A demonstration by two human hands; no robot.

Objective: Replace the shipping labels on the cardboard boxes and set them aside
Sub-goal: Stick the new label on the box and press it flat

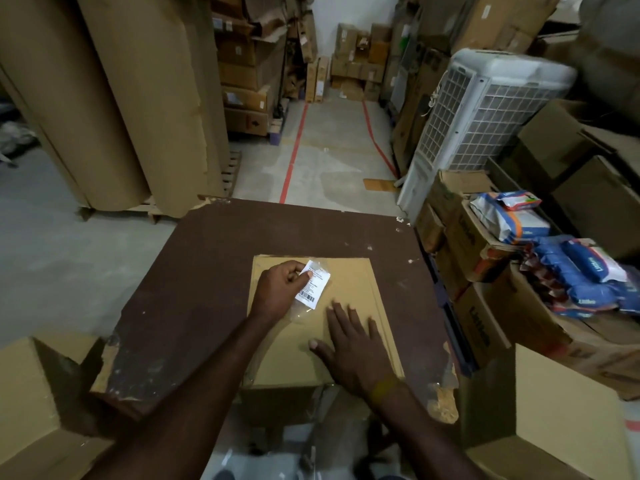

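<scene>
Flat cardboard box (349, 306) at frame centre on a worn brown table (214, 271). Left hand (282, 289) pinches a white shipping label (313, 284) over the box's upper left; right hand (349, 344) rests flat, fingers spread, on the box.

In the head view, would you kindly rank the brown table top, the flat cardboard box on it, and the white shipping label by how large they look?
1. Brown table top, clearly the largest.
2. Flat cardboard box, lying on the table under the flat right hand.
3. White shipping label, pinched by the left hand, the smallest.
</scene>
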